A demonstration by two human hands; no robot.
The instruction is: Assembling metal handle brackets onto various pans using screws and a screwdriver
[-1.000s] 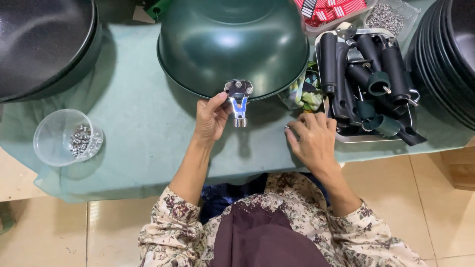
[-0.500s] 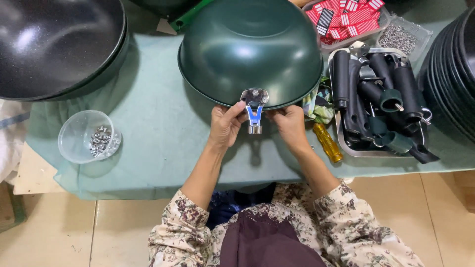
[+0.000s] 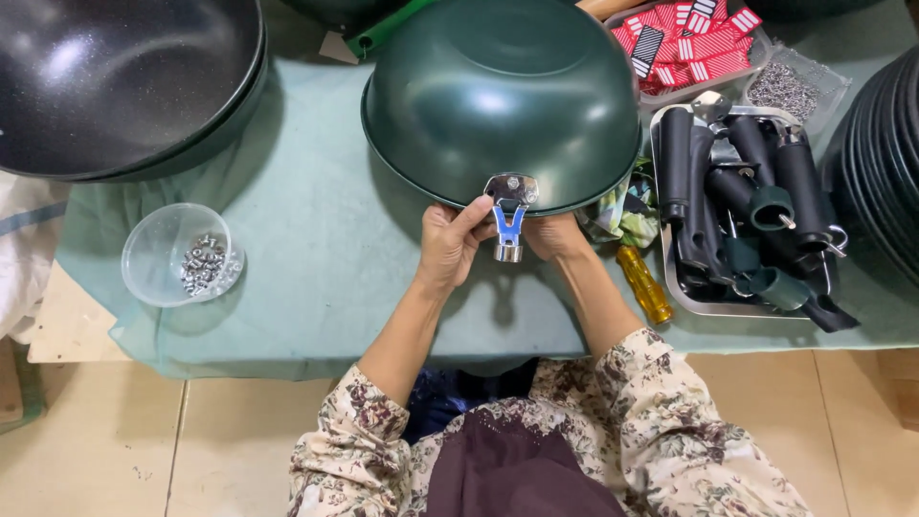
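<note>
1. Gripping from the left, the left hand (image 3: 450, 244) pinches its fingers shut on the metal handle bracket (image 3: 509, 213), thumb and fingertips touching its chrome stub.
2. The right hand (image 3: 555, 235) meets the bracket from the other side, fingers curled together against it; its grip is partly hidden behind the bracket, so how tightly it holds cannot be told.
3. The bracket sits at the near rim of an upturned dark green wok (image 3: 500, 96), with a blue patch showing on its stem and the stub pointing toward the person.
4. The wok rests bottom-up on a pale green table cloth (image 3: 316, 249), near the middle of the table.
5. A yellow-handled screwdriver (image 3: 644, 284) lies just right of the right wrist, beside a metal tray (image 3: 670, 287) piled with black wok handles (image 3: 747, 191).
6. A clear plastic bowl (image 3: 177, 254) holding small screws and nuts stands well to the left.
7. Stacked dark woks (image 3: 115, 81) fill the far left corner; red-and-white labels (image 3: 699, 33) lie in a tray at the far right.
</note>
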